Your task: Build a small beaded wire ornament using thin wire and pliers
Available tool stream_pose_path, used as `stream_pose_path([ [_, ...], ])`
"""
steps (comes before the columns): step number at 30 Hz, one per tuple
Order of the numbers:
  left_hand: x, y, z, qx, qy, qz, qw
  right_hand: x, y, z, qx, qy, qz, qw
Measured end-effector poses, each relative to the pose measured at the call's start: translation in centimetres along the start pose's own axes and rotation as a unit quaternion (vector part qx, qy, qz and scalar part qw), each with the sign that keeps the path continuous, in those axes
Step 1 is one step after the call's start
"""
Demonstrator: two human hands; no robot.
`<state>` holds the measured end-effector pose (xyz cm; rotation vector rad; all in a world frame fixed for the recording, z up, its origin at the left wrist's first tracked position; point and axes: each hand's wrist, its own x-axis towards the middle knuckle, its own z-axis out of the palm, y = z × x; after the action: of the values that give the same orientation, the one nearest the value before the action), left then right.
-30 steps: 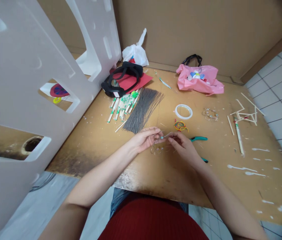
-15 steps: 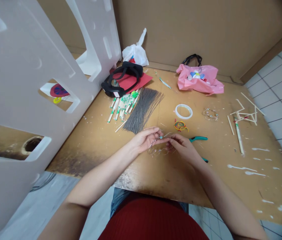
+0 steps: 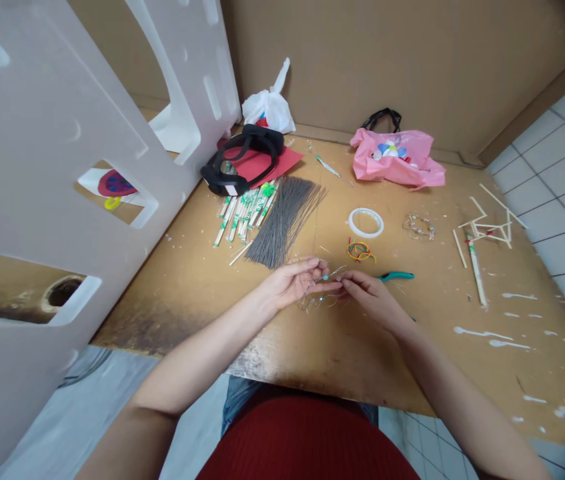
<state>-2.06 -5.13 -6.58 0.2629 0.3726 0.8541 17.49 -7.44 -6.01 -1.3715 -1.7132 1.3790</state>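
Both my hands meet over the middle of the wooden table [image 3: 202, 280]. My left hand [image 3: 295, 281] pinches a thin wire piece with small beads [image 3: 323, 293], fingers curled round it. My right hand [image 3: 369, 297] pinches the same wire piece from the right side. Loops of the wire hang just below my fingertips, close to the tabletop. Teal-handled pliers [image 3: 396, 276] lie right behind my right hand. A bundle of grey wires [image 3: 285, 220] lies just beyond my left hand.
Green-printed wooden sticks [image 3: 245, 208], a black headband on red paper [image 3: 242, 157], a tape ring [image 3: 365, 223], coloured rubber bands [image 3: 359, 251], another beaded wire piece [image 3: 418, 227], a stick frame [image 3: 487, 230], a pink bag [image 3: 395, 160], a white bag [image 3: 268, 107]. A white plastic panel [image 3: 52, 153] stands at left.
My hands have dropped slightly toward the table with the wire piece, and its loops now hang lower. The view shifted a little. Nothing else on the table moved.
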Motion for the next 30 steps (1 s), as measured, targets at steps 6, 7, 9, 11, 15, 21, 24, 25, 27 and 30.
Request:
stream_pose_path([
  [6,0.0,0.2,-0.1,-0.010,0.004,-0.001,1.000,-1.6,2.1,-3.7,-0.142,0.073,-0.023,0.987],
  [7,0.0,0.3,0.0,-0.011,0.006,0.001,1.000,-2.1,2.8,-4.9,-0.209,0.113,-0.041,0.971],
  [9,0.0,0.4,0.0,-0.006,0.011,0.003,1.000,-3.1,4.0,-7.2,-0.367,0.128,-0.092,0.917],
  [11,-0.1,0.5,0.1,-0.002,0.014,0.004,1.000,-4.0,5.0,-8.9,-0.474,0.082,-0.121,0.868],
  [15,-0.2,0.7,0.1,0.009,-0.007,-0.011,1.000,-4.8,5.5,-9.8,-0.573,0.026,-0.131,0.809],
  [21,-0.7,1.0,-0.1,0.053,-0.048,-0.042,0.997,-3.7,3.1,-8.7,-0.644,-0.024,-0.133,0.753],
  [24,-0.8,1.1,0.0,0.050,-0.080,-0.043,0.995,-3.5,2.6,-8.8,-0.663,-0.038,-0.128,0.737],
  [25,-0.9,1.1,0.1,0.050,-0.088,-0.041,0.994,-3.5,2.6,-9.0,-0.663,-0.034,-0.120,0.738],
  [27,-0.9,1.1,0.2,0.050,-0.098,-0.036,0.993,-3.8,2.4,-9.6,-0.657,-0.012,-0.095,0.748],
  [30,-0.7,1.1,0.1,0.044,-0.103,-0.040,0.993,-4.3,1.2,-10.5,-0.624,0.024,-0.089,0.776],
])
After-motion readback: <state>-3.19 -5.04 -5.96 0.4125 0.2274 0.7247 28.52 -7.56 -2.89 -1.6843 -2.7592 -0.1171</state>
